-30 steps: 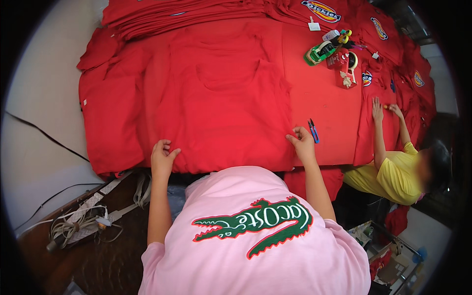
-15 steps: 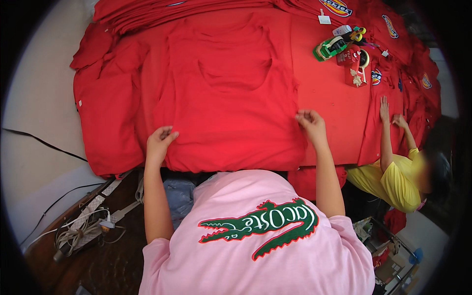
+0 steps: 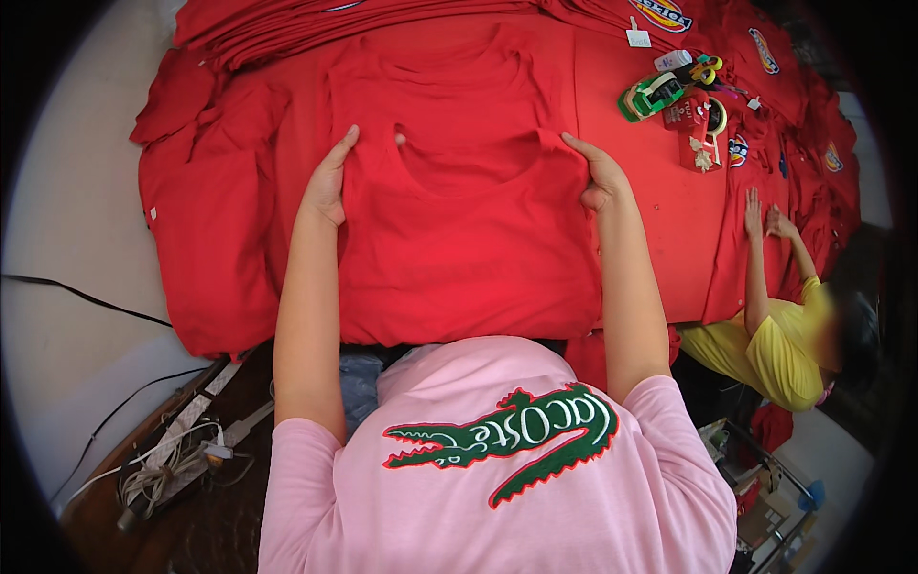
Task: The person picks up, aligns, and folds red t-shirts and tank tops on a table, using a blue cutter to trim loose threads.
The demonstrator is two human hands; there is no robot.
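A red tank top (image 3: 469,249) lies spread in front of me, its wide scooped neckline facing away. My left hand (image 3: 330,182) holds its left shoulder, thumb along the outer edge; a fingertip shows through at the neckline, and the other fingers are hidden under the cloth. On the opposite shoulder, my right hand (image 3: 604,177) grips the edge with the thumb on top and some fingers curled below. Just beyond lies another red tank top (image 3: 440,67), partly covered by the nearer one.
Folded red garments (image 3: 210,210) lie at left, with more piled along the far edge. At right on the red table (image 3: 641,239) are a green tape dispenser (image 3: 652,96) and a red box (image 3: 696,143). A co-worker in yellow (image 3: 765,335) handles garments. Tangled cables (image 3: 172,478) lie lower left.
Both hands have moved from the near sides of the tank top up to its shoulders and taken hold there. The neckline has shifted slightly toward me.
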